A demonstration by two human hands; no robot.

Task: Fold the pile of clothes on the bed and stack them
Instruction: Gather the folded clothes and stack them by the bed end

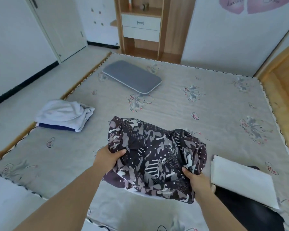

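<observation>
Head view: both bare forearms reach forward from the lower edge over the bed (173, 100). The left hand (109, 158) has its thumb on top of the camouflage-patterned garment (155, 157) and its other digits hidden under the cloth, so its grip is closed on the garment's left edge. The right hand (196, 181) pinches the near right edge, thumb pressed onto the fabric, grip likewise closed on the cloth. The garment is dark with grey and white patches, dots and stripes; it is bunched and hangs between the two hands, its far part lying on the bed.

The bed has a pale grey quilted cover with printed flower motifs and a scalloped border. A folded stack of clothes (65, 115), whitish over dark blue, sits near the bed's left edge, well apart from the garment. A folded white piece (244, 180) lies just right of the right hand, over something black (250, 212). A grey flat board (132, 76) rests toward the far side of the bed.

Beyond stand a wooden shelf unit (140, 25) with white drawers, a white door (57, 27), and white walls. A pink wall sticker (250, 4) at the top right carries writing too blurred to read.
</observation>
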